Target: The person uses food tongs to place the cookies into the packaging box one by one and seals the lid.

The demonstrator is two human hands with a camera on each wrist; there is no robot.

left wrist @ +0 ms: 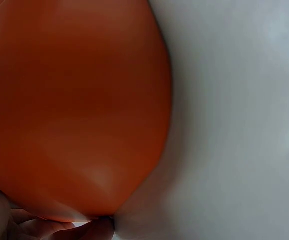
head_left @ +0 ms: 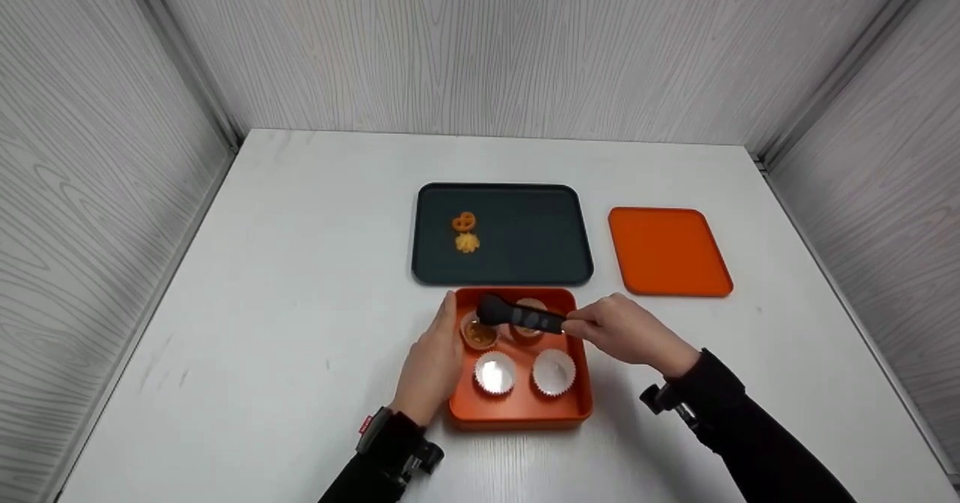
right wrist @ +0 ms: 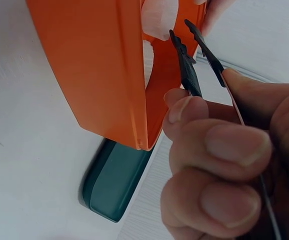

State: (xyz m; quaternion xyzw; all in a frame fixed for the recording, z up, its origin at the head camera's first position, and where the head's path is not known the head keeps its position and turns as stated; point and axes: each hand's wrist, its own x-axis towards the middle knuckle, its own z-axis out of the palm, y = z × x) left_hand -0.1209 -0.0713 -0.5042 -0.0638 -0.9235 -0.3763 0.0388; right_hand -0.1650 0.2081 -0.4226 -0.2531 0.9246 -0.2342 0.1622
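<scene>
The workspace is enclosed by grey wood-grain panels (head_left: 480, 46). Between them a white table (head_left: 285, 300) is provided. On its surface a dark green tray (head_left: 532, 233) is placed at the centre, its long sides running left to right. An orange box (head_left: 517, 411) is positioned in front of the tray, on the person's side and close to its near edge. A flat orange tray (head_left: 671, 252) is located to the right of the green tray, with a gap between the two.

The left hand (head_left: 433, 364) is laid along the left outer wall of the box — its fingers are extended and touch the wall. By the right hand (head_left: 626, 330), held at the right side of the box, a pair of black-tipped tongs (head_left: 534, 318) is gripped between thumb and curled fingers. The tongs are directed leftward over the far half of the box; their tips are seen slightly apart in the right wrist view.

Four fluted paper cups (head_left: 553, 372) are arranged two by two in the box. In the far left cup a brownish-yellow filling (head_left: 481, 335) is seen; the far right cup is partly covered by the tongs — its contents cannot be clearly told. On the left part of the green tray a pretzel-shaped piece (head_left: 464, 222) is set just behind a ruffled yellow piece (head_left: 466, 243).
</scene>
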